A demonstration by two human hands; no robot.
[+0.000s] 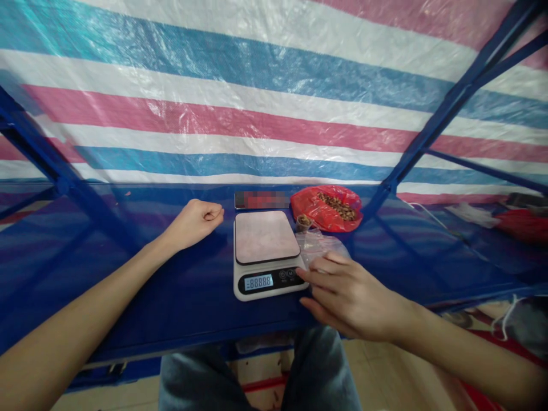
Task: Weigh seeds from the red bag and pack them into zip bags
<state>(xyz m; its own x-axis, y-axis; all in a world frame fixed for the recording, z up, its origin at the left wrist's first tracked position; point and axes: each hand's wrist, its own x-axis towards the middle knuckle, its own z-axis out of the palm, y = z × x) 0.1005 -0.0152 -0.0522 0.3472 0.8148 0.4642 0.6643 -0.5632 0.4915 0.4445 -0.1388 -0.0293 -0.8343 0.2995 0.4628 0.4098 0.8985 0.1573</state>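
A white kitchen scale sits on the blue table, with nothing on its platform. Its display is lit with a row of digit segments. My right hand is at the scale's front right corner, the index fingertip on or just over the button panel and the other fingers loosely apart. To the left of the scale, my left hand rests on its side in a loose fist, and nothing shows in it. Clear plastic bags lie beside the scale, partly behind my right hand.
A red plastic bag holding brown dried pieces lies open at the back right. By it stands a small clear cup with similar pieces. Behind the scale is a flat dark device. Blue frame posts rise at both sides.
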